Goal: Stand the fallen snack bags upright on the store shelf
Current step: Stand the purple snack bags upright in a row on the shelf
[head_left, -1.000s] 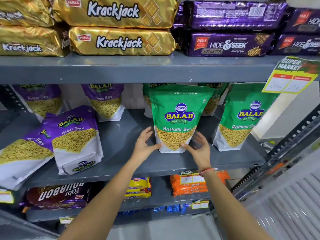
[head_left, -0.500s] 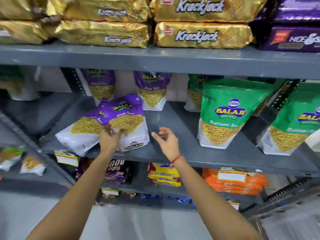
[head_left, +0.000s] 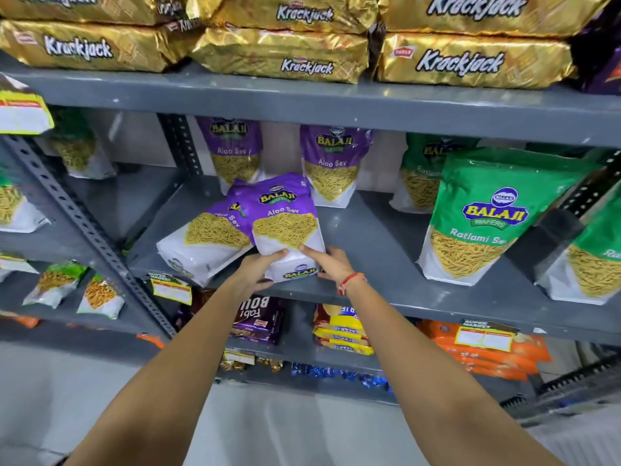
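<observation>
Two purple Balaji Aloo Sev bags lie tipped over on the grey middle shelf (head_left: pixel 369 237). The front fallen bag (head_left: pixel 285 220) rests partly on the second fallen bag (head_left: pixel 205 237), which leans out to the left. My left hand (head_left: pixel 258 269) grips the front bag's white bottom from the left. Its right bottom edge is held by my right hand (head_left: pixel 331 265), which wears a red thread at the wrist. Two more Aloo Sev bags (head_left: pixel 235 153) (head_left: pixel 332 163) stand upright at the back. A green Ratlami Sev bag (head_left: pixel 484 213) stands upright to the right.
Gold Krackjack packs (head_left: pixel 282 52) fill the shelf above. Another green bag (head_left: pixel 591 264) stands at the far right edge. A slotted upright post (head_left: pixel 84 223) divides off the left bay with small snack bags. Biscuit packs (head_left: pixel 258 317) lie on the shelf below.
The view has swung left from the green bag, which was let go standing upright. Both hands moved to the fallen purple bags and now hold the front one.
</observation>
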